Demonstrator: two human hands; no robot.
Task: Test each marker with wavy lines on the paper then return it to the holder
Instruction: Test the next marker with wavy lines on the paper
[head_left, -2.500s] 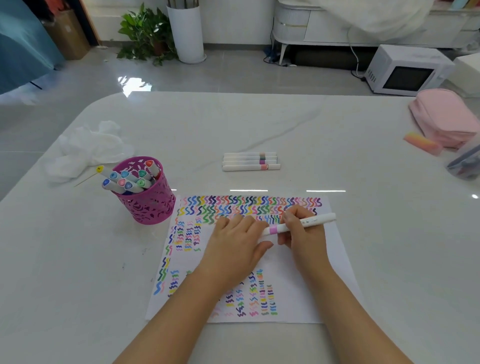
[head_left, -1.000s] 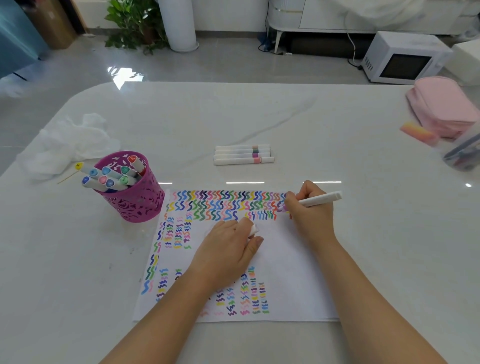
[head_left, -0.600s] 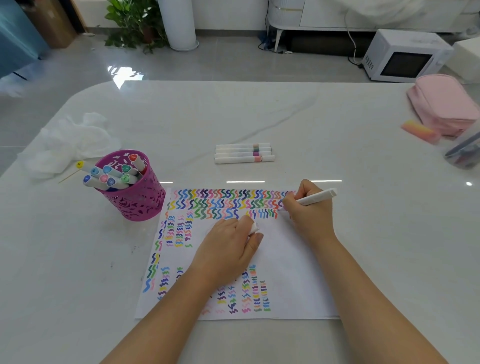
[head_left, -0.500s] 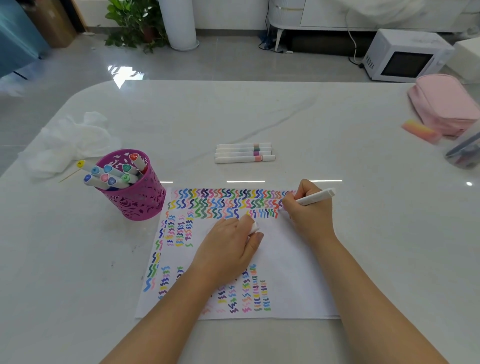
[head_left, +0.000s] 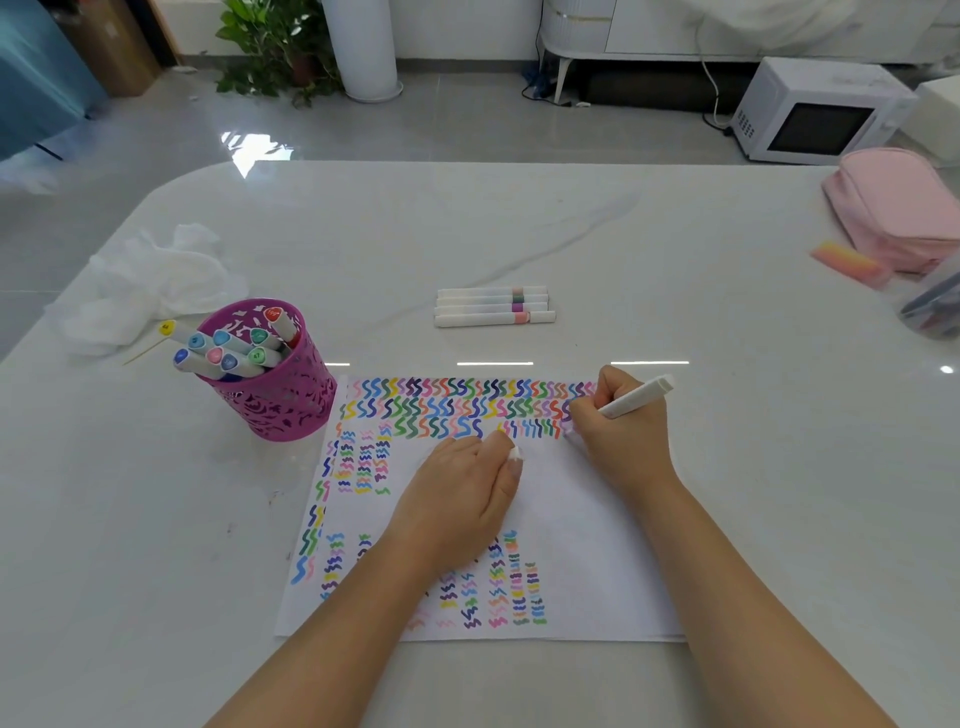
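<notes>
Head view. Right hand (head_left: 618, 436) grips a white marker (head_left: 636, 397) in a writing hold, with fingers (head_left: 605, 382) curled close round the barrel. Its tip is down on the paper (head_left: 571, 519) at the right end of the third row of wavy lines, and the barrel slants up and to the right.

Left hand (head_left: 457, 499) rests knuckles-up on the middle of the sheet. Its fingers are curled in and pinch a small white cap (head_left: 515, 453) between thumb and forefinger (only the cap's end shows).

The paper lies flat on the counter (head_left: 727, 467). Coloured squiggles run along its top and left side, with more columns at bottom centre.

The magenta holder (head_left: 275, 395) stands upright just beside the paper's upper left corner. It holds a bunch of capped markers (head_left: 223, 348) leaning left.

Four loose markers (head_left: 493, 306) lie side by side beyond the paper, apart from it. A crumpled tissue (head_left: 150, 280) sits behind the holder, and a pink pouch (head_left: 893, 208) lies at far right.
</notes>
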